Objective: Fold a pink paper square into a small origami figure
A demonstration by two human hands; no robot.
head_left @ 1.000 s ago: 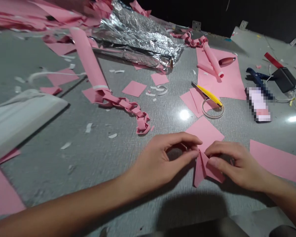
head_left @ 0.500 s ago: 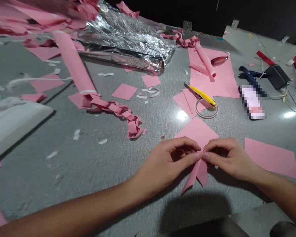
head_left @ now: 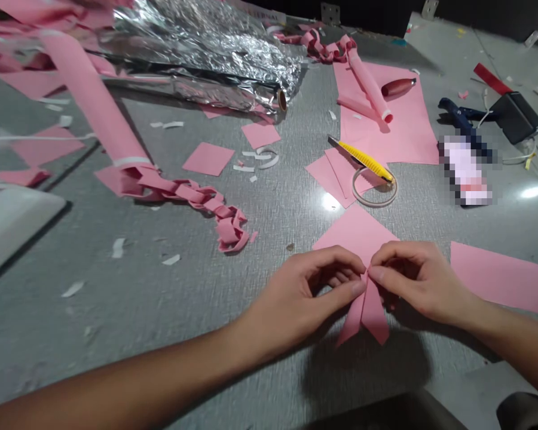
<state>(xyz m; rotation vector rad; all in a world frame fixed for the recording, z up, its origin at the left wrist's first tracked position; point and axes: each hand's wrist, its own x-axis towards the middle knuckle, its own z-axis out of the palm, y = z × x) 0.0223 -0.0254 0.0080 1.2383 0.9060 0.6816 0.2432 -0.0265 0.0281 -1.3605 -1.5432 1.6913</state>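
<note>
At lower right of the frame, a folded pink strip [head_left: 375, 313] is pinched at its top by fingers of the right hand [head_left: 424, 280]; its left side is touched by the left hand [head_left: 311, 286]; whether it is pinched there cannot be told.

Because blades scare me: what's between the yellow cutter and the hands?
In the head view: part of a thin ring, pink paper and some grey tabletop.

Head cam, a single view, looks fwd & down from above, across the table [head_left: 161, 298]. L hand [head_left: 291, 292] & R hand [head_left: 434, 286] show fairly near, approx. ctr to rt; foil [head_left: 219, 54] & dark panel [head_left: 376, 15] sit farther off, up top.
</note>
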